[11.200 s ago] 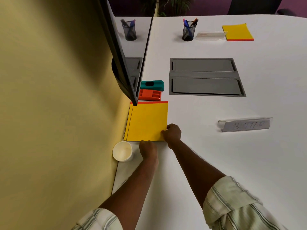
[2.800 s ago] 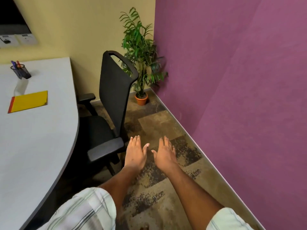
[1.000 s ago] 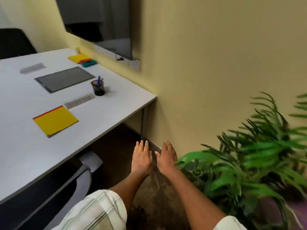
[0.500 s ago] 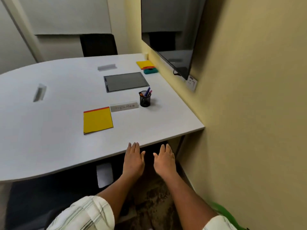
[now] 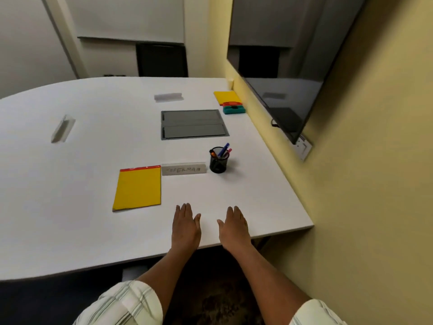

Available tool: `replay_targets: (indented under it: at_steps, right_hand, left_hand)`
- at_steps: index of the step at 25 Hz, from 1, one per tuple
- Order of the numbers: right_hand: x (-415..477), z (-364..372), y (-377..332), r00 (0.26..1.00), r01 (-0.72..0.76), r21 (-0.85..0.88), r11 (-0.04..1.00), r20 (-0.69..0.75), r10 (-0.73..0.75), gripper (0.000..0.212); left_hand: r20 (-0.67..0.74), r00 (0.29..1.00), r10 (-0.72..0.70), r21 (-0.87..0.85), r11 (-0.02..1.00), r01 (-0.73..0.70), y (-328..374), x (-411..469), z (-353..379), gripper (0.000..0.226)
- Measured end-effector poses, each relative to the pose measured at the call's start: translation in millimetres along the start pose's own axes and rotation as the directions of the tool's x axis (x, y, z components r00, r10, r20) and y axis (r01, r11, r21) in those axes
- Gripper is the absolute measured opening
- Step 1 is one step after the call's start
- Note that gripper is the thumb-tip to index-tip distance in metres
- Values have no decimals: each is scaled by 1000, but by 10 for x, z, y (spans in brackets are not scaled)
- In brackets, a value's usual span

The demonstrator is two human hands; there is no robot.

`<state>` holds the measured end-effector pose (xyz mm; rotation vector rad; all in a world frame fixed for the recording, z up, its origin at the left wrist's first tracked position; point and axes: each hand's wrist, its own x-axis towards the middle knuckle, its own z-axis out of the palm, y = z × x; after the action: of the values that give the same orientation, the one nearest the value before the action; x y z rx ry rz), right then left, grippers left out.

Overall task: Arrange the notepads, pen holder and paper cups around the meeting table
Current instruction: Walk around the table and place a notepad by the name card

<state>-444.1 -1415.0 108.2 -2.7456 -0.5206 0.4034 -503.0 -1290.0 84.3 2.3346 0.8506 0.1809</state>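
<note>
The single head-worn view looks forward and steeply down from the near edge of the white desk [image 5: 82, 219], close above both outstretched forearms, facing across the desktop toward the far wall, with the wall-mounted screen [image 5: 276, 73] along the right.

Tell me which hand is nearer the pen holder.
Right. The right hand lies open just below the pen holder; the left hand sits further left, nearer the yellow notepad.
</note>
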Motion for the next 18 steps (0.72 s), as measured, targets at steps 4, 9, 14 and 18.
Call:
replay_targets:
  at_steps: [4,9,14,18]
  right_hand:
    - [446,131,-298,990,109,11,994,92,-110,60]
    - [1000,189,-663,946,283,14,959,158,-282,59]
    - [1664,74,-836,887,435,-2,901,177,-427,60]
    - [1879,209,-857,856,462,35,886,244,-456,58]
  left_hand:
    - [-76,990,-122,-31,992,119,-114,388,-123,57]
    - [-175,946,-274,-46,962,270,-313,793,-265,59]
    - [-299,890,-346,-75,938,339,-303,1271,-430,59]
    - [-324,857,-400,-86,915,394,-331,1361,-444,59]
